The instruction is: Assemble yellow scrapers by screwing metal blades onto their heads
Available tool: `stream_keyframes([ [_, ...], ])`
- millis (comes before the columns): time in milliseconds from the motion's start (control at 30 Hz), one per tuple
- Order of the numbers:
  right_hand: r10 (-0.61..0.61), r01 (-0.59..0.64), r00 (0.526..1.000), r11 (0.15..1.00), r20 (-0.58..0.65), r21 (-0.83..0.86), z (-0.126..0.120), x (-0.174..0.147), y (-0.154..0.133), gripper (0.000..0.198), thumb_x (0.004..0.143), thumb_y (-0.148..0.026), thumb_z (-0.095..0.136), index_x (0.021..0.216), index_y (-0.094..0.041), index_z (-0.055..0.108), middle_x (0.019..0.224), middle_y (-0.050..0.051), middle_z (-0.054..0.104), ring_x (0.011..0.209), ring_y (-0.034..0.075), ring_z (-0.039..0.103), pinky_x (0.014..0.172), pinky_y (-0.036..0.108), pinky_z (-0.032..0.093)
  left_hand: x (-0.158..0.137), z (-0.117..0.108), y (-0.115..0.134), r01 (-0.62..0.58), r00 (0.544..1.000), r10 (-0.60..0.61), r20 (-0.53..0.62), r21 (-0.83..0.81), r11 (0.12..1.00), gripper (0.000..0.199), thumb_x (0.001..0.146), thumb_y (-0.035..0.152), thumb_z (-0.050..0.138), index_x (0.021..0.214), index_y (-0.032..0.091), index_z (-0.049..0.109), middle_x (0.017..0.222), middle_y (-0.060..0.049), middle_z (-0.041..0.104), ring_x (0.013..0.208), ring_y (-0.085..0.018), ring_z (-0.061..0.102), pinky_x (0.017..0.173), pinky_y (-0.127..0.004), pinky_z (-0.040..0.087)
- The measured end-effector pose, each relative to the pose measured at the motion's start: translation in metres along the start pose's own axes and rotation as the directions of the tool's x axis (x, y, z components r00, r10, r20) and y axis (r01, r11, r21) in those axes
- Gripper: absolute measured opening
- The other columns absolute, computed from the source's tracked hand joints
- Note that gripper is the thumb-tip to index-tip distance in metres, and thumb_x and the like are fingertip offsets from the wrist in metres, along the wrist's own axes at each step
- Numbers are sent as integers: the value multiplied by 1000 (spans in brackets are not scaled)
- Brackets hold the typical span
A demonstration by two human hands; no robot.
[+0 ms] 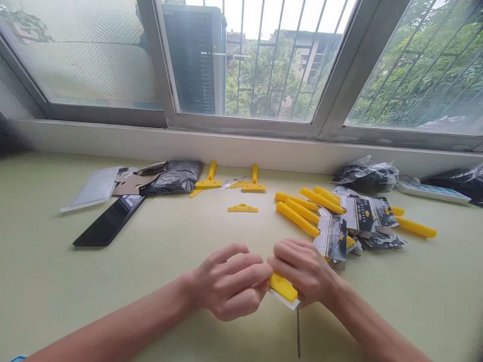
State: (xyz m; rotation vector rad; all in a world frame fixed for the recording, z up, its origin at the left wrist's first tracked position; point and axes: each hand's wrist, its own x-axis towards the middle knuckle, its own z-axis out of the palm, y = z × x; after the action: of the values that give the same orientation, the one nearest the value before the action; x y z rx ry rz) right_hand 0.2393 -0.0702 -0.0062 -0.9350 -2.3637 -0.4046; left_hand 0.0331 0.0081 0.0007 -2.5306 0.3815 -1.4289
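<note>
Above the near part of the table, my left hand (237,284) is closed, its fingertips pinching the left end of a yellow scraper head (284,287). A flat, pale blade edge (286,300) shows along the underside of this piece. My right hand (300,269) is curled shut against the scraper head's far side, fingertips meeting those of my left hand. From under my right palm a thin metal rod (298,334), like a screwdriver shaft, points down toward me. The fingers hide its upper end and whatever lies between the fingertips.
Two yellow scrapers (254,181) and a loose yellow strip (242,207) lie ahead, near small clear packets (228,185). Yellow handles with printed cards (332,236) are piled right. A black phone (109,221) and black plastic bag (175,177) lie left. The windowsill (241,146) bounds the back.
</note>
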Motion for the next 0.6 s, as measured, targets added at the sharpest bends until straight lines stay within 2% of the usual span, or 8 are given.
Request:
stream_keyframes([
  [133, -24, 24, 998, 1000, -61, -1, 2, -1, -1, 13, 82, -14, 45, 72, -22, 43, 68, -1, 33, 58, 16, 24, 54, 32, 20, -1, 5, 3, -16, 996, 18, -92, 25, 1000, 36, 76, 3, 66, 58, 19, 39, 81, -4, 72, 80, -14, 66, 66, -27, 54],
  [267, -28, 28, 997, 1000, -78, -2, 3, -2, -2, 13, 86, -18, 45, 74, -22, 47, 68, -1, 34, 59, 16, 24, 55, 32, 20, -2, 8, 7, -8, 993, 8, -120, 4, 1000, 38, 71, 1, 66, 56, 19, 37, 78, -3, 71, 78, -15, 65, 66, -29, 55],
  [467, -30, 29, 996, 1000, -88, -8, 2, -2, -1, 15, 89, -20, 46, 74, -21, 48, 67, -1, 35, 59, 16, 25, 55, 31, 21, -1, 6, 5, -7, 996, 4, -87, -35, 999, 34, 71, 2, 68, 56, 18, 42, 81, -5, 73, 81, -17, 68, 67, -30, 54],
  [600, -34, 31, 997, 999, -76, -42, 1, -1, 0, 18, 89, -17, 46, 71, -21, 48, 67, -1, 36, 59, 16, 25, 55, 31, 21, 0, 3, 2, 11, 998, -13, -53, -42, 999, 29, 77, 4, 66, 59, 18, 47, 81, -7, 73, 79, -16, 68, 66, -29, 52],
])
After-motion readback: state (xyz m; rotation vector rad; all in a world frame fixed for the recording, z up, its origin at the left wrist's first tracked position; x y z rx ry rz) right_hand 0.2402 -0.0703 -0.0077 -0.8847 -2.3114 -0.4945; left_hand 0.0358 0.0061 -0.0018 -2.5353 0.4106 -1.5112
